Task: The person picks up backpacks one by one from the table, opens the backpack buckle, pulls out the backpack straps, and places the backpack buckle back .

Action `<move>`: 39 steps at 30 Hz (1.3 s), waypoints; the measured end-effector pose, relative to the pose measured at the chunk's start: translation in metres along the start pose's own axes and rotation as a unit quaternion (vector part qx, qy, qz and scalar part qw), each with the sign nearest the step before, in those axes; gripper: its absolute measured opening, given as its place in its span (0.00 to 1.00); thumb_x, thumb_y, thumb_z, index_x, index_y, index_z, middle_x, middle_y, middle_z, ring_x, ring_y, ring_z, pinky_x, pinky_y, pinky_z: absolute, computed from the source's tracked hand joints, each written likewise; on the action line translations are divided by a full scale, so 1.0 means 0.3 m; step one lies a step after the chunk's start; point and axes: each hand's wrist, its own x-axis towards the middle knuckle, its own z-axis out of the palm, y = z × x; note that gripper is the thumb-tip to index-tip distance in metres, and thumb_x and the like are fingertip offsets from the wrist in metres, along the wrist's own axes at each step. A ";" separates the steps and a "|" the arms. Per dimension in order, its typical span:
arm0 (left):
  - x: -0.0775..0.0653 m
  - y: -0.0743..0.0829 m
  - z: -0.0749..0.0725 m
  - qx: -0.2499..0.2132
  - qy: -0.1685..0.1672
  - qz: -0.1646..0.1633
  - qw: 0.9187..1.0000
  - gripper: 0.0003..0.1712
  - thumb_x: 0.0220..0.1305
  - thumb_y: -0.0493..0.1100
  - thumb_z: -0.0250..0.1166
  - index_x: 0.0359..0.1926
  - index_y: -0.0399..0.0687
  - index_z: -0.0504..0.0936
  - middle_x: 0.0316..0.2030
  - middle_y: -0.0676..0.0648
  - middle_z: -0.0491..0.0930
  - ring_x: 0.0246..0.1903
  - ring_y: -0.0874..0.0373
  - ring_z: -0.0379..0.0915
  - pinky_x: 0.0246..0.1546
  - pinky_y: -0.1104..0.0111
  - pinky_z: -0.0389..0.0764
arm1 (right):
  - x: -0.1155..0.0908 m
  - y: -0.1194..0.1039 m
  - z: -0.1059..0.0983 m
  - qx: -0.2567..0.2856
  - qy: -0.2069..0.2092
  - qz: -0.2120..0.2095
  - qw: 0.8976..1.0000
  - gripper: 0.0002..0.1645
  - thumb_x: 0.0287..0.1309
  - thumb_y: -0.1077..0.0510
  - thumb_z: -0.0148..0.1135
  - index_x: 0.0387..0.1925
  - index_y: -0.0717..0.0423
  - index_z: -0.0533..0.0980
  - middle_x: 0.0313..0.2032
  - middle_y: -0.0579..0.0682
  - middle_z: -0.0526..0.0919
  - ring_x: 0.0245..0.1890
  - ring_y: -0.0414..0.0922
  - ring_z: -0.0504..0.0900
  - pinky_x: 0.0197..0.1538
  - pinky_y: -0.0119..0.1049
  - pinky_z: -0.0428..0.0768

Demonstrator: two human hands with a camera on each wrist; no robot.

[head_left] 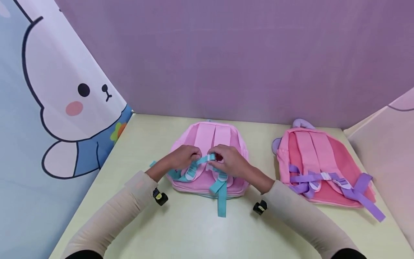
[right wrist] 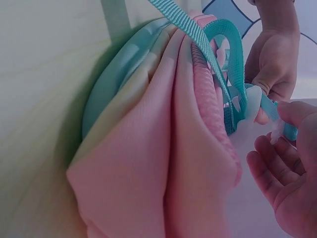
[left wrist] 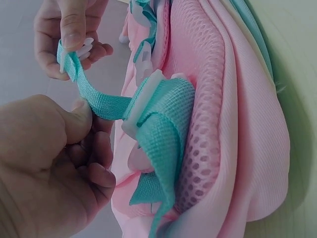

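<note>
A pink backpack (head_left: pixel 207 135) lies on the table with its shoulder straps facing up. My left hand (head_left: pixel 185 157) pinches a teal webbing strap (left wrist: pixel 104 102) between thumb and fingers. At the strap's end, my right hand (head_left: pixel 230 160) grips a white plastic buckle (left wrist: pixel 85 48), with the thumb on the webbing folded through it. Between the hands the strap runs slightly slack in the left wrist view. A white strap adjuster (left wrist: pixel 141 105) sits beside the left hand, teal webbing looped through it. Another teal strap end (head_left: pixel 221 201) hangs over the bag's lower edge.
To the right lies a second, coral-pink backpack (head_left: pixel 326 154) with purple straps (head_left: pixel 359 192) and a purple top handle (head_left: pixel 302 123). The pale table (head_left: pixel 200 237) meets a purple wall panel (head_left: pixel 226 64) behind. A bunny-print panel (head_left: pixel 64 108) borders the left side.
</note>
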 end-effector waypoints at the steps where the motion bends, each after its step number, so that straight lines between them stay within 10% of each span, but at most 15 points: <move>1: 0.000 -0.003 0.001 0.000 0.001 0.000 1.000 0.08 0.77 0.38 0.55 0.41 0.45 0.81 0.35 0.48 0.79 0.40 0.56 0.73 0.48 0.63 0.76 | 0.000 0.001 0.001 0.000 0.000 0.000 1.000 0.20 0.58 0.58 0.74 0.51 0.56 0.82 0.40 0.49 0.85 0.36 0.42 0.79 0.41 0.31 0.83; 39: -0.013 -0.057 0.004 -0.021 0.020 -0.015 0.999 0.10 0.78 0.36 0.53 0.40 0.45 0.79 0.36 0.48 0.79 0.40 0.55 0.73 0.48 0.62 0.76 | -0.019 0.028 -0.004 0.013 0.006 0.025 1.000 0.20 0.59 0.55 0.73 0.52 0.56 0.82 0.34 0.45 0.81 0.34 0.40 0.76 0.37 0.28 0.79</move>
